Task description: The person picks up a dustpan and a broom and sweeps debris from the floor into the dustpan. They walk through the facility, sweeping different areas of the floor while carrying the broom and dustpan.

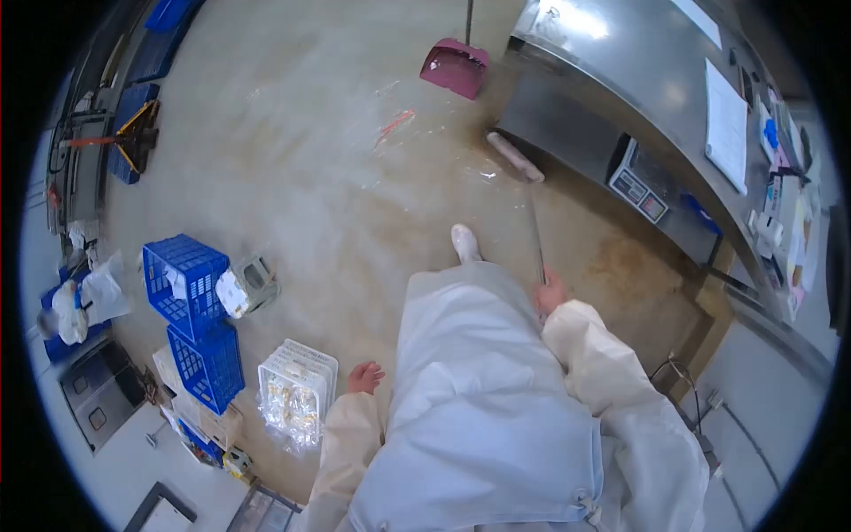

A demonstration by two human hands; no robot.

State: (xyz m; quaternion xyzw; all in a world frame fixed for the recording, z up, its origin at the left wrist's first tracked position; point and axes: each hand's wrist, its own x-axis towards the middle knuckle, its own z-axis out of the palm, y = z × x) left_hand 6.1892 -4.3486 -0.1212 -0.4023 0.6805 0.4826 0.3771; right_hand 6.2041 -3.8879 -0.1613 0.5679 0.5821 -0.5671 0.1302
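My right hand is closed around the thin handle of a broom. Its pale, bar-shaped head rests on the wet floor beside the steel table; the bristles are not clearly visible. On the left side of my apron, my left hand hangs with its fingers partly spread and holds nothing. Nearest to it is a stack of white crates with clear-wrapped goods on top. A pink dustpan with an upright handle stands farther ahead. Between it and me lie red strips and shiny wet scraps on the floor.
A steel table runs along the right, with papers on top and a weighing scale on its lower level. Blue crates stand at the left next to a small whitish device. Farther left is an orange-handled pallet jack.
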